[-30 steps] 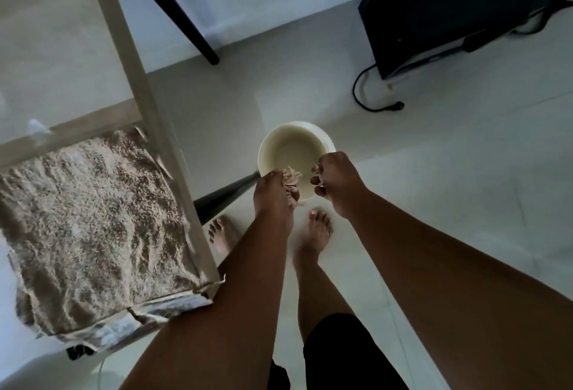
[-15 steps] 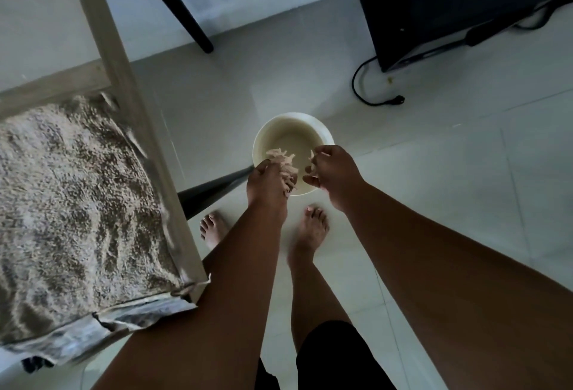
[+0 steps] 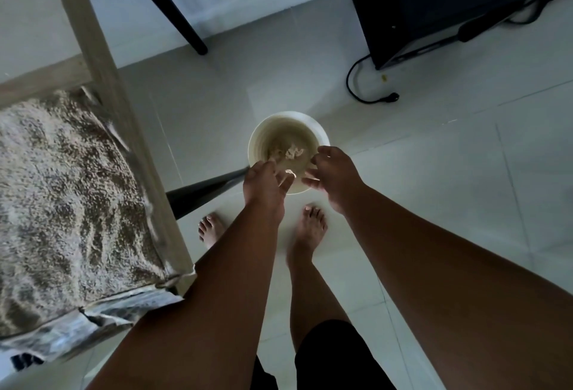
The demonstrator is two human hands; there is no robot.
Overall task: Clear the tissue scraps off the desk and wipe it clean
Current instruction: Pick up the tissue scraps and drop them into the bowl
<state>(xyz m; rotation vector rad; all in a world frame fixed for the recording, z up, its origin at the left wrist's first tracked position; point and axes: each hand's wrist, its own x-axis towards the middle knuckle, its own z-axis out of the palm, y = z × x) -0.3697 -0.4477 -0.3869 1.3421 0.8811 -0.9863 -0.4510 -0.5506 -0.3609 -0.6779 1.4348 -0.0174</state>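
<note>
From the head view, both hands hover over a round cream bin standing on the white tiled floor. The left hand has its fingers loosely spread and holds nothing; the right hand is likewise relaxed and empty, just beside the left. Tissue scraps lie inside the bin, at its bottom. To the left, the table edge shows, with a speckled brown cloth on it. Bare feet stand just below the bin.

Glossy floor tiles, rough mat, seemingly plastic bin
</note>
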